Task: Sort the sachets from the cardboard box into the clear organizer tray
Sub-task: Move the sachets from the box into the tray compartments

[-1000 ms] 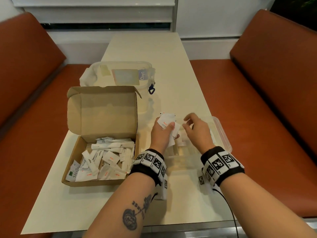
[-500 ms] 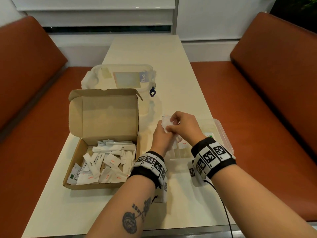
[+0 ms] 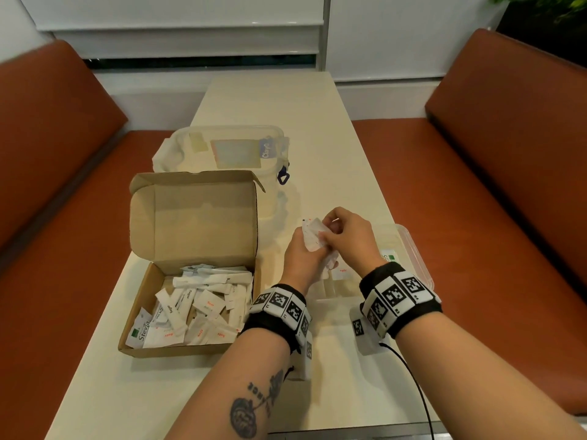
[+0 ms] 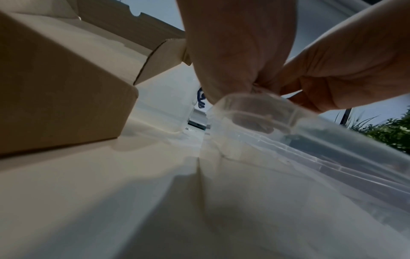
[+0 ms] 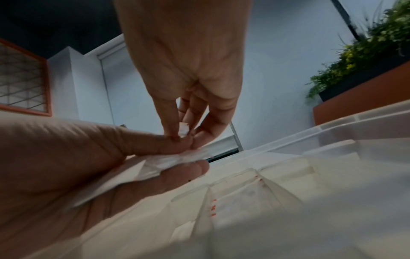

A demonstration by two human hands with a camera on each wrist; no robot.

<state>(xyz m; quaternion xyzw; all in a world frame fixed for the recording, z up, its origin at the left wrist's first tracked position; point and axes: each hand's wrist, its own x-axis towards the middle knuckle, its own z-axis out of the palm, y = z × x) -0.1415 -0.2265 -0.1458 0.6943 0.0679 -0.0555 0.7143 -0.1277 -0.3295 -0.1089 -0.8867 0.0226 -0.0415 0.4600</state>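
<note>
An open cardboard box (image 3: 190, 347) on the table's left holds several white sachets (image 3: 203, 309). The clear organizer tray (image 3: 416, 258) lies to its right, partly hidden under both hands; its rim (image 4: 261, 105) and dividers (image 5: 255, 175) show in the wrist views. My left hand (image 3: 301, 255) grips a small bunch of white sachets (image 3: 313, 236) above the tray's left end. My right hand (image 3: 343, 236) pinches the top sachet (image 5: 183, 132) of that bunch between thumb and fingertips. A sachet with red print (image 3: 343, 269) and one with a green mark (image 3: 389, 257) lie in the tray.
A clear lidded plastic container (image 3: 235, 150) stands behind the box on the cream table (image 3: 301, 115). Orange bench seats (image 3: 476, 192) run along both sides. A black cable (image 3: 416, 392) trails from my right wrist to the table's near edge. A plant (image 5: 366, 52) stands beyond the right bench.
My right hand has come left from over the tray to the bunch in my left hand and taken hold of its top sachet. The left hand has stayed in place.
</note>
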